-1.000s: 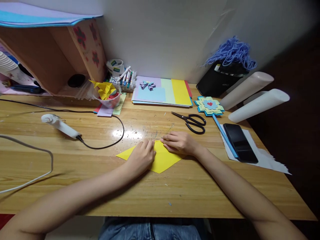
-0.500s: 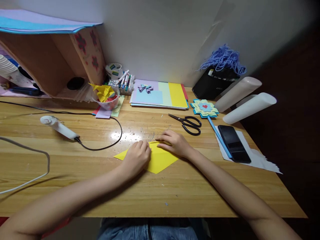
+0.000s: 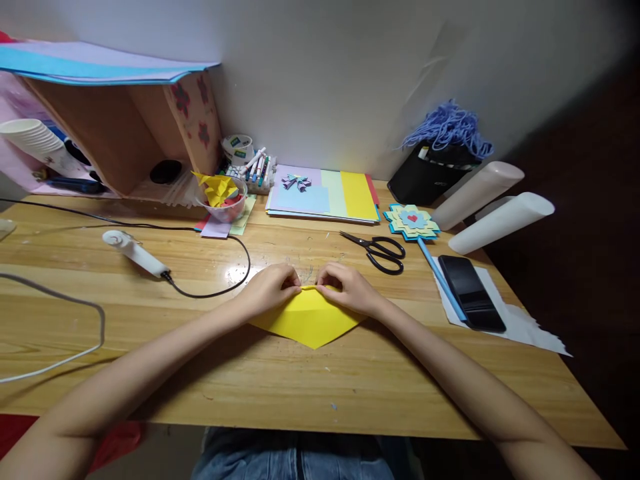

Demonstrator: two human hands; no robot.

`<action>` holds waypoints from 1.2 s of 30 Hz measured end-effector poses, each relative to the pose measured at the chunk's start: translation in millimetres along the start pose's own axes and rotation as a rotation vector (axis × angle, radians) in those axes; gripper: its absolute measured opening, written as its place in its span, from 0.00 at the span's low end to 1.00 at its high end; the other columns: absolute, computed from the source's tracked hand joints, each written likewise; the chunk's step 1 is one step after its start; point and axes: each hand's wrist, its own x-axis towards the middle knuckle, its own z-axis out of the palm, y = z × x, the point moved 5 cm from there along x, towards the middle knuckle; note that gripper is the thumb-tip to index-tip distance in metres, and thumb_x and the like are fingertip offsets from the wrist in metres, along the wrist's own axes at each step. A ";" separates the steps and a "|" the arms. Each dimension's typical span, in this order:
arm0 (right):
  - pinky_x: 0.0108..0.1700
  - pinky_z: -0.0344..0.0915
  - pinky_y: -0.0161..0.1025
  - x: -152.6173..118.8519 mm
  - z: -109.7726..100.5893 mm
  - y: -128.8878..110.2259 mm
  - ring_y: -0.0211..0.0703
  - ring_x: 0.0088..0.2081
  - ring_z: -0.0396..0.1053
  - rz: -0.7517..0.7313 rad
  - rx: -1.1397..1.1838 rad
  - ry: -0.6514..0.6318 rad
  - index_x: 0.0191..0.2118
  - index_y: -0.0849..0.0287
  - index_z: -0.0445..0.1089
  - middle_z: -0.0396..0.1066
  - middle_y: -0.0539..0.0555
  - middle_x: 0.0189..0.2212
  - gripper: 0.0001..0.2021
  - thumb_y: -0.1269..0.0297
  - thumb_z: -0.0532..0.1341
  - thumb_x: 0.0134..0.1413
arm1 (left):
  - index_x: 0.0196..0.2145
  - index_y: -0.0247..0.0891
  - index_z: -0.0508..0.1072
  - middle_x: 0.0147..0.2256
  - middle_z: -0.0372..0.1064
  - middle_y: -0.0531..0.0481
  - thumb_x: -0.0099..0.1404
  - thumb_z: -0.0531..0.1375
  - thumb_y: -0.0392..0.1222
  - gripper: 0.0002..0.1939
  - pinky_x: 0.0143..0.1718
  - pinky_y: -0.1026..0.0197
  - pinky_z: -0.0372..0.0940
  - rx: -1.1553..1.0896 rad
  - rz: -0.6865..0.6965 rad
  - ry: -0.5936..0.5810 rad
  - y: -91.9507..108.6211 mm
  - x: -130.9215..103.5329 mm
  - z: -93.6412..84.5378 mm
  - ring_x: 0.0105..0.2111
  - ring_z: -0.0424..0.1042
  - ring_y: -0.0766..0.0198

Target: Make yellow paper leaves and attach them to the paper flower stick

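Observation:
A sheet of yellow paper (image 3: 313, 327) lies on the wooden table in front of me, one corner pointing toward my body. Its far edge has a narrow fold. My left hand (image 3: 274, 288) pinches that folded edge between thumb and fingers from the left. From the right, my right hand (image 3: 347, 288) pinches the same edge, a short gap from the left. Both hands cover the paper's side corners in part. Beyond the right hand lie black-handled scissors (image 3: 383, 252), blades pointing left.
A white glue gun (image 3: 137, 255) with a black cord lies at left. Farther back stand a cardboard box (image 3: 200, 127), a plastic cup (image 3: 233, 208) of paper scraps and stacked coloured paper (image 3: 357, 193). At right are a paper flower (image 3: 413, 221), a phone (image 3: 470, 293) and white rolls (image 3: 503, 222).
My left hand has shifted from pressing on the paper's left part to pinching its far folded edge. The right hand has closed its fingers on that edge. The view has moved slightly.

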 end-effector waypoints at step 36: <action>0.36 0.59 0.40 -1.7 5.2 5.5 0.43 0.34 0.62 -0.029 -0.126 0.110 0.29 0.57 0.71 0.68 0.54 0.28 0.06 0.62 0.60 0.53 | 0.29 0.39 0.74 0.30 0.70 0.49 0.62 0.55 0.43 0.10 0.37 0.57 0.55 0.255 0.087 0.178 17.0 -8.8 4.9 0.33 0.67 0.61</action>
